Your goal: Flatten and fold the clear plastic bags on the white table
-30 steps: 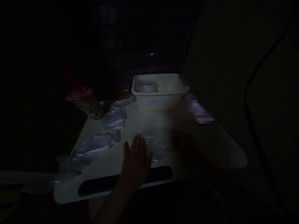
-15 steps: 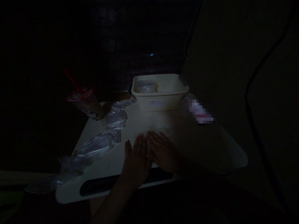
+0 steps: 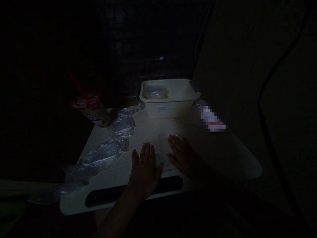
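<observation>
A clear plastic bag point(image 3: 162, 148) lies flat on the white table point(image 3: 142, 124), faint in the dim light. My left hand point(image 3: 145, 167) rests palm down on its left part, fingers stretched out and thumb apart. On the bag's right side lies my right hand point(image 3: 183, 155), also flat and open, its fingers pointing up and to the left. Neither hand grips anything. To the left, more clear plastic bags point(image 3: 106, 153) are spread in a crumpled row, with another bunch of bags point(image 3: 122, 125) behind them.
A cream plastic bin point(image 3: 170, 109) with dark side handles stands at the back, holding some plastic packets point(image 3: 155, 92). A lidded drink cup point(image 3: 95, 114) with a red straw stands at the back left. A blurred pinkish item point(image 3: 213, 120) lies right of the bin. A dark slot point(image 3: 106, 195) runs along the table's front edge.
My right hand has slid to the right, away from my left hand, across the plastic bag. The left hand stays almost in place, with its thumb now farther out.
</observation>
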Tool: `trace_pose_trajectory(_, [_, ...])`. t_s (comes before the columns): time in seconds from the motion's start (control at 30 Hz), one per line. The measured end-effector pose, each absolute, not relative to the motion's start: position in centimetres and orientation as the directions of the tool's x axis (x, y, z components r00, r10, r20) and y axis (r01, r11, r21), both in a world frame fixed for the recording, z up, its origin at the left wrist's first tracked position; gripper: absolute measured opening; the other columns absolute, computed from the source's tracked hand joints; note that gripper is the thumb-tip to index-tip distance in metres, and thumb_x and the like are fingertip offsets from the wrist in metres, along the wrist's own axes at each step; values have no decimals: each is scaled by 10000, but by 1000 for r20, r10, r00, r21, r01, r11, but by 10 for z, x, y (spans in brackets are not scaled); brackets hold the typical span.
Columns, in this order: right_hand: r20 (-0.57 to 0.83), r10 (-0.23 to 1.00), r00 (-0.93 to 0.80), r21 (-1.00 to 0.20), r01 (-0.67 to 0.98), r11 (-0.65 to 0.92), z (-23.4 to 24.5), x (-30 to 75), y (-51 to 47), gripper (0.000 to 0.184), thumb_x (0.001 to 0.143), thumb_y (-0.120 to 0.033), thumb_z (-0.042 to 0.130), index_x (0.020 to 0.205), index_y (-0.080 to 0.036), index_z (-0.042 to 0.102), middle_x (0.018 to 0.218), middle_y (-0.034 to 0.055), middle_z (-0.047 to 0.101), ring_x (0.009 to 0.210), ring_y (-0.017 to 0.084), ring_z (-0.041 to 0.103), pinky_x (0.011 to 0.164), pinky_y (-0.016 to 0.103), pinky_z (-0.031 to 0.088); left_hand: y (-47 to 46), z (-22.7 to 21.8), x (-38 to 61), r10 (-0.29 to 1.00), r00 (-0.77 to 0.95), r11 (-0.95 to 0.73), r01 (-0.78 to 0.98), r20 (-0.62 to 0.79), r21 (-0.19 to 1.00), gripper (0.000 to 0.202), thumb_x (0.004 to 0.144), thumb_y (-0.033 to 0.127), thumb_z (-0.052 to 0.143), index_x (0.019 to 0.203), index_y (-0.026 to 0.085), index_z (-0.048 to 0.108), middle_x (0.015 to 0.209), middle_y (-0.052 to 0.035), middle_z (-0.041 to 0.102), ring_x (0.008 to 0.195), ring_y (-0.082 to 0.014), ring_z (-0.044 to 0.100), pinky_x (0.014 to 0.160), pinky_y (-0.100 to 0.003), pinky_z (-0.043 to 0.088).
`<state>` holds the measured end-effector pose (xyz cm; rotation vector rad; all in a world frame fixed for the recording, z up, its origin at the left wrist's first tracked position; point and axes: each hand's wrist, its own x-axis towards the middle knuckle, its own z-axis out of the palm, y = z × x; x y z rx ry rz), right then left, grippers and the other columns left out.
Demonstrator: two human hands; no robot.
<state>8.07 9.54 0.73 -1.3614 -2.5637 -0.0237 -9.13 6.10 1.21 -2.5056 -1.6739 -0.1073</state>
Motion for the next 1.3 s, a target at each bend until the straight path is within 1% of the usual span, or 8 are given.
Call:
trace_pose_trajectory(0.23, [227, 839, -495, -76, 850, 522, 5, 89, 98, 530, 806, -401, 298, 1205, -56, 345, 1281, 156, 328, 1180, 250, 262, 936, 468, 208, 60, 11, -93, 926, 354, -348, 935, 131, -62, 590, 811, 438, 234, 1234, 29, 263, 1304, -207, 256, 1217, -303, 154, 925, -541, 162])
trace_pose_trajectory(0.37, [221, 835, -504, -70, 845, 529, 5, 90, 98, 531, 811, -406, 282, 1205, -56, 344, 1284, 153, 323, 1180, 252, 262, 936, 474, 202, 61, 13, -93, 927, 357, -353, 934, 117, -59, 604, 809, 446, 229, 1233, 16, 253, 1306, -209, 246, 1218, -301, 156, 916, -548, 167])
trace_pose_trajectory(0.43, [212, 836, -506, -74, 844, 530, 7, 89, 97, 532, 812, -402, 280, 1205, -49, 343, 1284, 156, 322, 1181, 254, 259, 941, 470, 196, 62, 15, -93, 928, 352, -349, 936, 119, -47, 582, 819, 422, 214, 1232, 14, 250, 1304, -206, 255, 1216, -291, 169, 910, -550, 177])
trace_pose_trajectory(0.57, [197, 843, -501, -75, 850, 522, 10, 89, 96, 531, 811, -398, 289, 1209, -50, 339, 1285, 153, 322, 1179, 250, 265, 949, 457, 191, 67, 17, -92, 923, 365, -363, 931, 125, -37, 499, 841, 338, 191, 1246, 51, 236, 1312, -169, 262, 1217, -250, 191, 924, -525, 187])
trace_pose_trajectory(0.73, [203, 845, -495, -65, 854, 516, 9, 89, 97, 531, 812, -403, 280, 1208, -55, 341, 1288, 145, 321, 1181, 246, 262, 943, 456, 201, 69, 14, -92, 924, 369, -363, 929, 99, -77, 495, 837, 313, 201, 1233, 20, 259, 1309, -190, 251, 1217, -263, 185, 918, -520, 205])
trace_pose_trajectory(1.07, [229, 837, -498, -73, 848, 525, 4, 91, 97, 528, 814, -404, 273, 1221, -72, 325, 1294, 140, 312, 1189, 237, 249, 948, 456, 190, 68, 10, -94, 925, 361, -350, 930, 115, -109, 525, 828, 346, 214, 1240, 23, 248, 1314, -197, 230, 1220, -274, 169, 919, -512, 211])
trace_pose_trajectory(1.2, [234, 838, -494, -94, 846, 525, 4, 89, 97, 527, 811, -401, 284, 1216, -67, 333, 1289, 148, 316, 1187, 246, 252, 943, 464, 196, 67, 10, -94, 927, 357, -346, 932, 117, -105, 522, 827, 340, 222, 1241, 23, 247, 1313, -199, 232, 1220, -274, 168, 924, -508, 205])
trace_pose_trajectory(1.3, [231, 839, -493, -160, 831, 533, 2, 90, 98, 520, 812, -395, 283, 1211, -67, 343, 1287, 150, 320, 1189, 247, 249, 949, 478, 177, 68, 8, -94, 924, 361, -352, 932, 129, -87, 521, 826, 342, 230, 1241, 26, 249, 1311, -196, 241, 1218, -273, 174, 920, -507, 214])
